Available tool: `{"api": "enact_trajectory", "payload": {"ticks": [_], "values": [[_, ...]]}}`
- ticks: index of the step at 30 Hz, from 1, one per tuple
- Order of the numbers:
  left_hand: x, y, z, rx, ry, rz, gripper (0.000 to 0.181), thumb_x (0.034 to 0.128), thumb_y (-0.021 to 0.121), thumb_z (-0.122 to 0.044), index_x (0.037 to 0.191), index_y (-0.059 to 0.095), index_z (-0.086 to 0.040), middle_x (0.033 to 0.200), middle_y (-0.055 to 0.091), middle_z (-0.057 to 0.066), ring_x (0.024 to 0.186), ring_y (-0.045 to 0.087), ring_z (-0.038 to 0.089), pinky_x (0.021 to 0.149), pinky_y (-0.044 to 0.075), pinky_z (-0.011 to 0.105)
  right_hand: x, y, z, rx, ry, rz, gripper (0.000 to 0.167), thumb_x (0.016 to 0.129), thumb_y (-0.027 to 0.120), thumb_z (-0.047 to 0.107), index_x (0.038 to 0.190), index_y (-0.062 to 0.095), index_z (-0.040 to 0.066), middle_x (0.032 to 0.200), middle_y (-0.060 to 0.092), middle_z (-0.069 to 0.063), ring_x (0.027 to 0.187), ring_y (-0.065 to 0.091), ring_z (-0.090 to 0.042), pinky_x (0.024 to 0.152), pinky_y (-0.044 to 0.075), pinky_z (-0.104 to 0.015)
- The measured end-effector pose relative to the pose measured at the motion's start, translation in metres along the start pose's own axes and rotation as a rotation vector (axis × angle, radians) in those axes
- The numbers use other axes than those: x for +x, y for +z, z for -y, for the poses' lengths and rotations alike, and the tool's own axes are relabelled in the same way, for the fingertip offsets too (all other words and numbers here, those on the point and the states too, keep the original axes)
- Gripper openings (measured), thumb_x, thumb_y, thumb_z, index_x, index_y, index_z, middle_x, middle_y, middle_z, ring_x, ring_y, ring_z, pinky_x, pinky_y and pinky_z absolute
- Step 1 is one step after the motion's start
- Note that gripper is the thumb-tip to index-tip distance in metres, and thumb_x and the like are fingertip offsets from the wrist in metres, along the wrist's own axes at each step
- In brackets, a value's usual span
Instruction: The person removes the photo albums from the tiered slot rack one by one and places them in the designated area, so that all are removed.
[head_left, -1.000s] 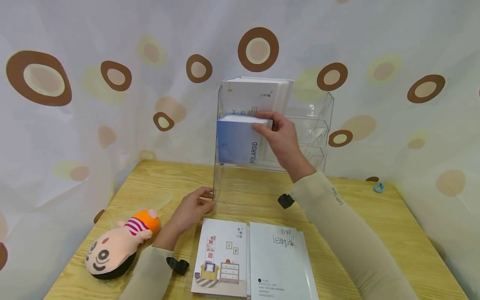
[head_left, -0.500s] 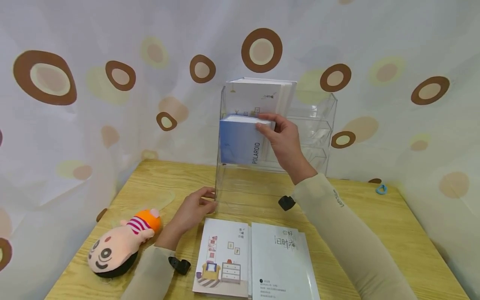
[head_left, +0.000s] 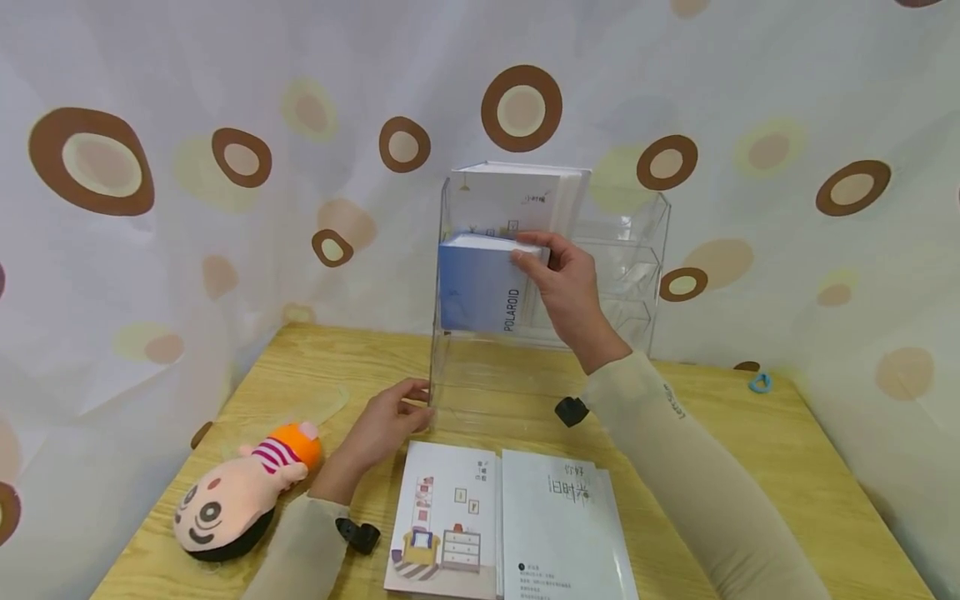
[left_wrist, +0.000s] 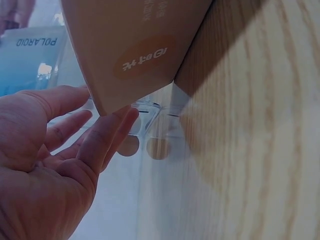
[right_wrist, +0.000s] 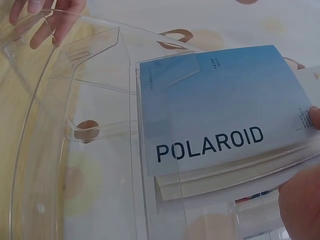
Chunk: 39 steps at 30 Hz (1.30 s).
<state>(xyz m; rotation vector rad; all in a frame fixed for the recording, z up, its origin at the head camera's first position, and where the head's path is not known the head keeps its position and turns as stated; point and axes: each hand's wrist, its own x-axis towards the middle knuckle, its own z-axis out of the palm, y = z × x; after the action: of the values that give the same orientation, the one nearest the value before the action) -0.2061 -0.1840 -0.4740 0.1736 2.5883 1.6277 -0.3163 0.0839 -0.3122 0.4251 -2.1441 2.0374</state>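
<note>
A blue POLAROID book stands upright at the left of a clear tiered rack, in front of a taller white book. My right hand pinches the blue book's upper right corner between thumb and fingers. In the right wrist view the blue book sits behind a clear panel. Low on the rack's left side, my left hand touches the edge with loosely bent fingers. In the left wrist view a book's corner partly covers the left hand's fingertips.
Two books lie flat before the rack: one with a furniture drawing and a pale one to its right. A plush doll lies at the left. A small blue ring-like object is at the right rear of the table.
The head view has shifted slightly. Both hands keep their places on the rack and the blue book, with no clear movement.
</note>
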Motion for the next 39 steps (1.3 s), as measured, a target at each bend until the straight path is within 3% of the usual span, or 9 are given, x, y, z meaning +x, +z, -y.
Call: {"api": "enact_trajectory", "payload": {"ticks": [12, 27, 39], "values": [[0.001, -0.002, 0.001, 0.019, 0.000, -0.007, 0.048, 0.1105, 0.071, -0.014, 0.156, 0.060, -0.007, 0.147, 0.070, 0.016, 0.123, 0.074, 0.031, 0.102, 0.068, 0.045, 0.003, 0.001, 0.005, -0.022, -0.017, -0.001, 0.035, 0.107, 0.078, 0.020, 0.141, 0.074, 0.009, 0.125, 0.075, -0.003, 0.111, 0.073, -0.020, 0.097, 0.062, -0.026], [0.002, -0.001, -0.002, 0.016, 0.002, 0.009, 0.050, 0.1108, 0.070, -0.013, 0.158, 0.058, -0.004, 0.148, 0.069, 0.019, 0.122, 0.075, 0.032, 0.102, 0.069, 0.046, 0.002, -0.003, 0.009, -0.044, -0.017, -0.006, 0.036, 0.107, 0.079, 0.022, 0.140, 0.075, 0.011, 0.134, 0.073, -0.005, 0.118, 0.071, -0.021, 0.109, 0.061, -0.035], [0.001, 0.000, 0.000, 0.017, 0.003, 0.009, 0.049, 0.1101, 0.071, -0.013, 0.157, 0.060, -0.007, 0.146, 0.070, 0.017, 0.121, 0.076, 0.031, 0.101, 0.069, 0.045, -0.003, -0.009, 0.017, -0.049, -0.009, -0.022, 0.030, 0.105, 0.081, 0.021, 0.134, 0.079, 0.015, 0.129, 0.076, -0.004, 0.114, 0.072, -0.020, 0.100, 0.061, -0.029]]}}
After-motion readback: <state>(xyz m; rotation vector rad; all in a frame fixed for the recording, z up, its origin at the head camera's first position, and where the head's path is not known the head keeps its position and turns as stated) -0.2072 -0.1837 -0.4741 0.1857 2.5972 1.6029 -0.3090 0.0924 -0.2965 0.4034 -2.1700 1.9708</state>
